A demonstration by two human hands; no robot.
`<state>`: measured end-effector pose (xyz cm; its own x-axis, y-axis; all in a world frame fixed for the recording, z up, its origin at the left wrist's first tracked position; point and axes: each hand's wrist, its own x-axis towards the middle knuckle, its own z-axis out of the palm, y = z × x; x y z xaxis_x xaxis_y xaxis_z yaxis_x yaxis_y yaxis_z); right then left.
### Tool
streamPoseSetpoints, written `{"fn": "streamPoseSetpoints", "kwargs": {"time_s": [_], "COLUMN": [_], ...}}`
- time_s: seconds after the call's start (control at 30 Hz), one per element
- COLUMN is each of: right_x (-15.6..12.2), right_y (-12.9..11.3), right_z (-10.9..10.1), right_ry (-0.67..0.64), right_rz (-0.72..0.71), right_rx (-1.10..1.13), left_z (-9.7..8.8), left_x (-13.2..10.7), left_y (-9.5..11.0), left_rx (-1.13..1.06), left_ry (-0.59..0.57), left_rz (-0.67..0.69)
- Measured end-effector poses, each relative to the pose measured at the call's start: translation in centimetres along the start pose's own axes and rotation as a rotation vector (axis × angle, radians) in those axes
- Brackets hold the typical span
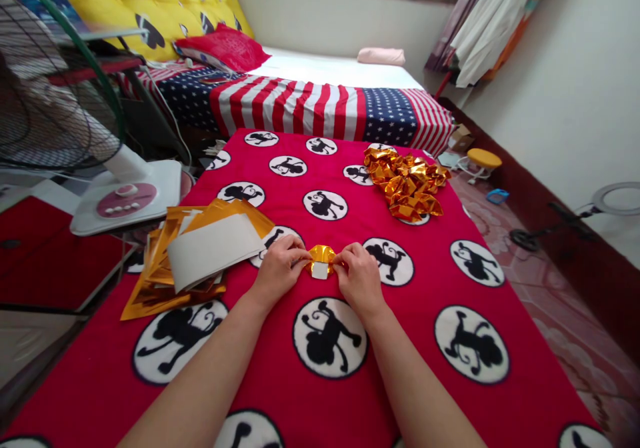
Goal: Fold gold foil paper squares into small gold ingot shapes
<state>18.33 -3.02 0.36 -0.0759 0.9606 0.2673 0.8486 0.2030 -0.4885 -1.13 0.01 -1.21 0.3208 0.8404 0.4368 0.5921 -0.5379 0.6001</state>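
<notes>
A small folded piece of gold foil paper [323, 255] with a whitish patch at its front is held between my two hands, just above or on the red cloth [400, 355]. My left hand [281, 266] pinches its left end between thumb and fingers. At the other end, my right hand [359, 276] pinches in the same way. Left of my hands lies a messy stack of flat gold foil sheets [150, 278], with pale grey-white sheets [213, 248] on top. A heap of folded gold foil pieces [407, 178] sits at the far right of the cloth.
A white fan base [133, 198] stands to the left, beside a red panel [50, 251]. Beyond the cloth's far edge is a bed with a flag-patterned cover [300, 105]. A yellow stool [484, 159] and a ring light [617, 198] are on the right.
</notes>
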Motion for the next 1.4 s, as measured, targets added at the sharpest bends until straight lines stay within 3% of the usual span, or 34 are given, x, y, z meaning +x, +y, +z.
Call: {"fn": "streamPoseSetpoints", "kwargs": {"time_s": [0.27,0.57,0.97,1.4], "right_x": [-0.2,-0.3,-0.6,-1.0], "right_y": [0.1,0.2,0.4,0.8], "right_z": [0.5,0.8,-0.3,-0.4], "right_ry": [-0.037,-0.032,-0.116,-0.09], "right_rz": [-0.058,-0.008,-0.047,-0.095], "right_rx": [0.104,0.123,0.174,0.29], "left_z": [-0.2,-0.9,-1.5,-1.5], "left_x": [0.1,0.2,0.0,-0.2], "left_y": [0.1,0.6,0.4,0.6], "left_rx": [-0.062,-0.101,-0.082,-0.082], "left_ry": [-0.067,-0.124,-0.2,-0.17], "left_rz": [0.042,-0.014,-0.001,0.017]}}
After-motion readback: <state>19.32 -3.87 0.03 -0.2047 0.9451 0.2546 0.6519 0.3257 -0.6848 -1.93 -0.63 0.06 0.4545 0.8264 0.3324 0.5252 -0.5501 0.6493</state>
